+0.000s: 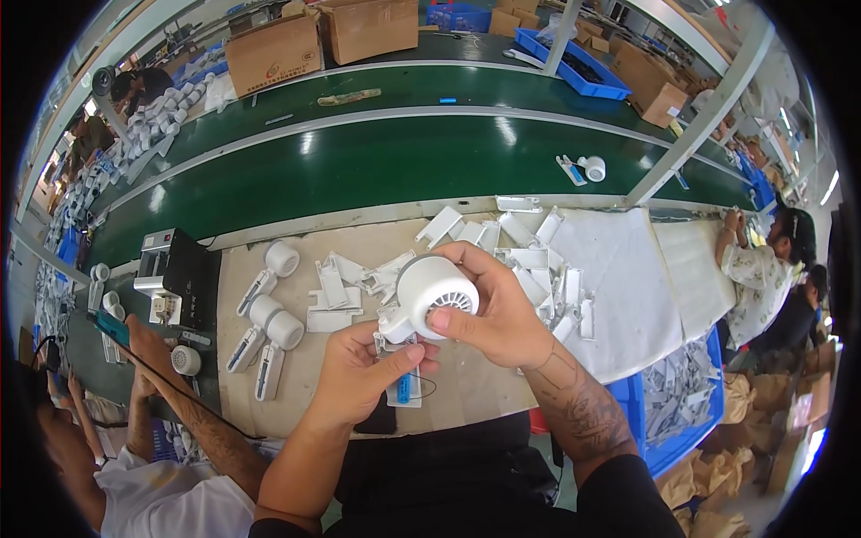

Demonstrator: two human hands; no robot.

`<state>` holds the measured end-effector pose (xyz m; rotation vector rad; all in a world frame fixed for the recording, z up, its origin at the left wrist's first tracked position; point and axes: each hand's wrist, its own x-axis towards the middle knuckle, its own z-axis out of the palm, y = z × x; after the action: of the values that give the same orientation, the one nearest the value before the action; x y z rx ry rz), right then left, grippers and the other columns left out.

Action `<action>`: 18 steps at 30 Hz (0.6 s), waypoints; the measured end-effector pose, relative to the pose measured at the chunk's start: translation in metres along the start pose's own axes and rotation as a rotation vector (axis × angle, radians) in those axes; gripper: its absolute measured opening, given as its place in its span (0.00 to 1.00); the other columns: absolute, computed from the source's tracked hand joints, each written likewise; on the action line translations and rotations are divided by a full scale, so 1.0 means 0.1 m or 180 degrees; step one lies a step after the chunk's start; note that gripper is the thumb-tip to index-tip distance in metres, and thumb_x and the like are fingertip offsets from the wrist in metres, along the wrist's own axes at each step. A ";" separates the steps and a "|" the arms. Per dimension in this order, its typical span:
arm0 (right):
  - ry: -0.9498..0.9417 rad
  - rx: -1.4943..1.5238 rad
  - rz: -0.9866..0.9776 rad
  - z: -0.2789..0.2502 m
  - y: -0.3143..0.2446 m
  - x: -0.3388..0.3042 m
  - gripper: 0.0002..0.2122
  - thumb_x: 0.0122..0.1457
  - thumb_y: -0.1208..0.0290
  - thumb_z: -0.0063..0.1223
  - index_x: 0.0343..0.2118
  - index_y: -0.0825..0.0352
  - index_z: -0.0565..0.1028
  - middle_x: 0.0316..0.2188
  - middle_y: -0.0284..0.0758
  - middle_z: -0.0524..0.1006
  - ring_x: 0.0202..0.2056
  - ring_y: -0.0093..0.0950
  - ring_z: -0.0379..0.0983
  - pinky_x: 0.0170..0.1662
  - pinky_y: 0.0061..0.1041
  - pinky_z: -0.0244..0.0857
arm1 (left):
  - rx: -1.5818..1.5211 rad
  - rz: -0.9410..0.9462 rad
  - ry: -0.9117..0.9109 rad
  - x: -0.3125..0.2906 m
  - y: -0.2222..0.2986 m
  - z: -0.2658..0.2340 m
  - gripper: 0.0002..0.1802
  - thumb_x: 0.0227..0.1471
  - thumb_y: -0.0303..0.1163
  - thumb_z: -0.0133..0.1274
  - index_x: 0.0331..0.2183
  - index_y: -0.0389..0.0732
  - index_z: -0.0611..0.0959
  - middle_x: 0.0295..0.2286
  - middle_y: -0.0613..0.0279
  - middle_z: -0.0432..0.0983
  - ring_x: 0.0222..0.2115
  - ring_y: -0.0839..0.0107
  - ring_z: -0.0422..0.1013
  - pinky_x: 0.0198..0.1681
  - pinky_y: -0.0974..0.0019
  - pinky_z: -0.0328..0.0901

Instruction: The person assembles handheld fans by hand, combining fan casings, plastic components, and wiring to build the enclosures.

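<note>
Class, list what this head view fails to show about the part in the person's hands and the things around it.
- White round housing: its far side is hidden by the right hand.
- Flat bracket under it: mostly covered by the left hand.
- Small blue piece: too small to identify.
- Blue bin of white parts: partly hidden beneath the white cloth.

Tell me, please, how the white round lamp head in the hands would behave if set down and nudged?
The lamp head looks like hollow plastic with vent slots, so probably light and stiff. Its drum shape might roll, though the flat bracket should stop it. The right hand grips it easily, so likely not slippery.
</note>
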<state>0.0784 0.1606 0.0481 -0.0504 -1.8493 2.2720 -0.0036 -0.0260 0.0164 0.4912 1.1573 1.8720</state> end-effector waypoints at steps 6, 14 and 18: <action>-0.0038 -0.0012 0.0013 0.02 -0.02 -0.01 0.26 0.55 0.70 0.66 0.54 0.71 0.67 0.45 0.34 0.74 0.47 0.21 0.71 0.51 0.23 0.66 | 0.0034 0.0015 0.0025 -0.02 0.02 0.00 0.15 0.55 0.24 0.60 0.45 0.29 0.81 0.38 0.52 0.81 0.37 0.66 0.79 0.41 0.62 0.77; -0.0847 -0.0877 0.0979 -0.20 -0.23 0.20 0.23 0.57 0.60 0.65 0.48 0.72 0.74 0.32 0.32 0.78 0.25 0.16 0.71 0.24 0.15 0.64 | 0.0262 -0.0235 -0.0085 -0.06 -0.05 -0.01 0.13 0.55 0.23 0.60 0.42 0.29 0.81 0.34 0.53 0.81 0.33 0.68 0.79 0.40 0.63 0.77; -0.1627 -0.1278 0.1506 -0.32 -0.28 0.41 0.24 0.55 0.57 0.67 0.45 0.73 0.75 0.27 0.32 0.78 0.22 0.17 0.70 0.22 0.16 0.62 | 0.0296 -0.0577 -0.0136 -0.06 -0.08 0.04 0.12 0.54 0.23 0.60 0.41 0.28 0.82 0.33 0.54 0.81 0.33 0.69 0.79 0.38 0.64 0.76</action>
<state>0.0478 0.2047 0.0731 0.0404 -2.8035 2.2991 0.0065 -0.0276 0.0126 0.4597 1.2227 1.6513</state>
